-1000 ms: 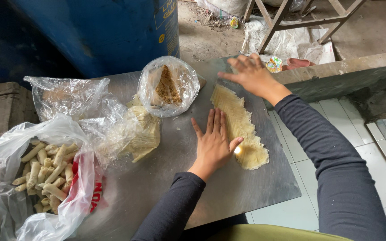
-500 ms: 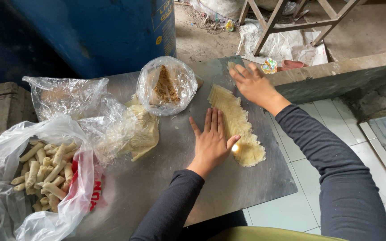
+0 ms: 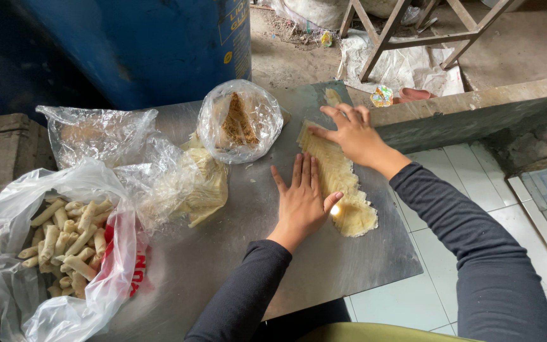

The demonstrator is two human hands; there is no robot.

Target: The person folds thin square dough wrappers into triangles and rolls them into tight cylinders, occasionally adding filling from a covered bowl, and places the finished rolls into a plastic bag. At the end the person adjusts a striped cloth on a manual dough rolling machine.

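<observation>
Thin yellow wrapper sheet lies flat on the metal board, unrolled, no filling on it. My left hand presses its near edge, fingers flat, gripping nothing; my right hand spreads on the far end. Filling bag beyond my left fingertips; finished rolls bag far left.

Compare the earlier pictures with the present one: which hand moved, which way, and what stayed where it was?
The right hand drew back from the metal sheet's far edge onto the far end of the pale wrapper. The left hand stayed flat beside the wrapper. The bags did not shift.
</observation>
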